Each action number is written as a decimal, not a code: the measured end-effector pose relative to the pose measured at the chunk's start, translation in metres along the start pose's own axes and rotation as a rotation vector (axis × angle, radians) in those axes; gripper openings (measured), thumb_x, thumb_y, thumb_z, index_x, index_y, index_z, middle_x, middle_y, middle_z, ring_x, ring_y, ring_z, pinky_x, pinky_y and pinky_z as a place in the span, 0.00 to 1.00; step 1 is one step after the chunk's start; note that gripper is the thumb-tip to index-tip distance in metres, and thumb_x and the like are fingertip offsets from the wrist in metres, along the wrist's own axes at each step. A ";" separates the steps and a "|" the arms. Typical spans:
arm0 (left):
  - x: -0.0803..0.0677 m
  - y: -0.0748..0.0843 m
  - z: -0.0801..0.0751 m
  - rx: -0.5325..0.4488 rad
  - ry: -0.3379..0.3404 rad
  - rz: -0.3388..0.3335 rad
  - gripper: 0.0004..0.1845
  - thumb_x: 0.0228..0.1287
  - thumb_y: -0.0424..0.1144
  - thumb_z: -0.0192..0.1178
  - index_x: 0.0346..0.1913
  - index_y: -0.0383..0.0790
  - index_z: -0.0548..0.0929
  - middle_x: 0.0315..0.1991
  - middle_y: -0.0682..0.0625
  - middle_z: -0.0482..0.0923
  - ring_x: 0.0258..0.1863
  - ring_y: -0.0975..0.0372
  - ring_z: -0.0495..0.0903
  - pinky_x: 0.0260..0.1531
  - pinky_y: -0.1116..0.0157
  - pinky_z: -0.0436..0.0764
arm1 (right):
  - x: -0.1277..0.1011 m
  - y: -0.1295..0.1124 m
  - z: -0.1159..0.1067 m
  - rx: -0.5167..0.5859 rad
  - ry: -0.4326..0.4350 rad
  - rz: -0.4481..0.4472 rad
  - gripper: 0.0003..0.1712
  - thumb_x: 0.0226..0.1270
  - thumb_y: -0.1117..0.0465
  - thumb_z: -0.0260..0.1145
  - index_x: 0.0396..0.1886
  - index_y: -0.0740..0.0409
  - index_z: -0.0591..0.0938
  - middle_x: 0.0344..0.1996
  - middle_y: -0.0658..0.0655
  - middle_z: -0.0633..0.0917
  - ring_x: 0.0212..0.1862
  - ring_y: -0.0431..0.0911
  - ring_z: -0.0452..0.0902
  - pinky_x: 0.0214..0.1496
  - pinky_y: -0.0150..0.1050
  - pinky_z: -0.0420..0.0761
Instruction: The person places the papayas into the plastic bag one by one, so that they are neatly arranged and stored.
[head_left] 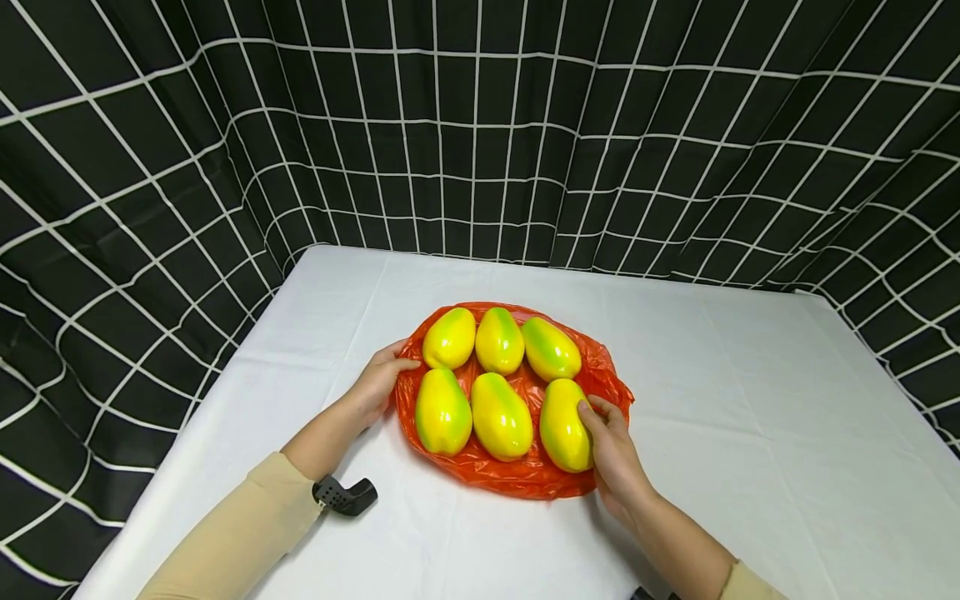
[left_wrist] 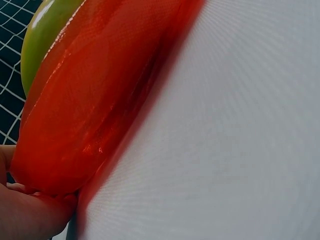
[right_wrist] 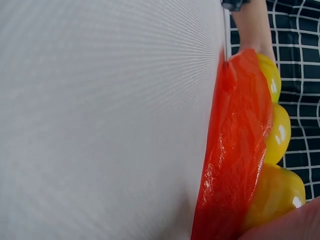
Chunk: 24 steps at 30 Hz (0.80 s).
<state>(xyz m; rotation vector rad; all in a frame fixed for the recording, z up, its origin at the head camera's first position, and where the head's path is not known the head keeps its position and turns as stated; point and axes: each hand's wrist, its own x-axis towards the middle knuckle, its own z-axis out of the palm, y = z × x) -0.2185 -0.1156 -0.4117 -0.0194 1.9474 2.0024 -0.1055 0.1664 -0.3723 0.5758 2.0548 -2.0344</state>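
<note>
From the head view, 6 yellow-green mangoes (head_left: 498,375) lie in 2 rows of 3 on an orange plastic bag (head_left: 600,379) spread flat at the middle of the white table (head_left: 750,400), slightly nearer its far edge than its near one. The left hand (head_left: 378,382) rests at the bag's left edge, beside the back-left mango (head_left: 449,337), fingers curled over the plastic rim; it looks to pinch the film, though the grip itself is half hidden. The right hand (head_left: 615,454) sits at the bag's right edge, fingertips touching the front-right mango (head_left: 564,425) and gathering the plastic beside it. Beige sleeves (head_left: 240,525) cover both forearms. A black grid-patterned cloth (head_left: 150,167) hangs behind and around the table.

In the left wrist view, the orange plastic bag (left_wrist: 95,100) bulges over a green-sided mango (left_wrist: 45,35), with the left hand (left_wrist: 25,210) pressed against its lower edge on the white table (left_wrist: 225,125).

In the right wrist view, the bag (right_wrist: 240,150) stands edge-on with 3 mangoes (right_wrist: 277,135) stacked behind it; the fingers barely show at the bottom corner, so I cannot tell their state here.

As a judgement, the fruit is all laid out and the bag's sides are only starting to be lifted; wrapping or gathering remains undone.
</note>
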 end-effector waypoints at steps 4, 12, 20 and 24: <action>-0.001 0.000 -0.001 0.001 -0.003 -0.003 0.28 0.64 0.30 0.45 0.69 0.34 0.60 0.67 0.40 0.63 0.62 0.56 0.67 0.62 0.63 0.71 | 0.002 0.000 0.001 -0.004 0.004 0.006 0.37 0.73 0.48 0.46 0.72 0.60 0.44 0.68 0.63 0.50 0.66 0.55 0.51 0.73 0.49 0.55; -0.001 0.001 -0.001 -0.003 0.002 -0.012 0.29 0.65 0.30 0.45 0.69 0.35 0.59 0.68 0.40 0.62 0.64 0.54 0.65 0.65 0.60 0.67 | 0.004 0.001 0.004 -0.030 0.006 0.006 0.38 0.72 0.46 0.46 0.71 0.60 0.46 0.69 0.64 0.49 0.66 0.56 0.50 0.72 0.51 0.55; 0.001 0.002 0.000 -0.017 -0.006 -0.006 0.28 0.65 0.30 0.45 0.69 0.34 0.59 0.67 0.40 0.62 0.63 0.54 0.66 0.64 0.59 0.68 | 0.002 -0.001 0.003 -0.016 0.016 0.003 0.37 0.71 0.47 0.48 0.70 0.60 0.47 0.69 0.63 0.50 0.67 0.55 0.49 0.74 0.49 0.53; 0.001 0.004 0.001 -0.037 -0.006 -0.001 0.29 0.64 0.30 0.45 0.70 0.34 0.58 0.68 0.40 0.61 0.65 0.53 0.64 0.66 0.58 0.66 | -0.003 -0.005 0.001 -0.035 0.005 -0.054 0.36 0.71 0.53 0.49 0.70 0.62 0.47 0.70 0.62 0.50 0.70 0.54 0.47 0.75 0.49 0.49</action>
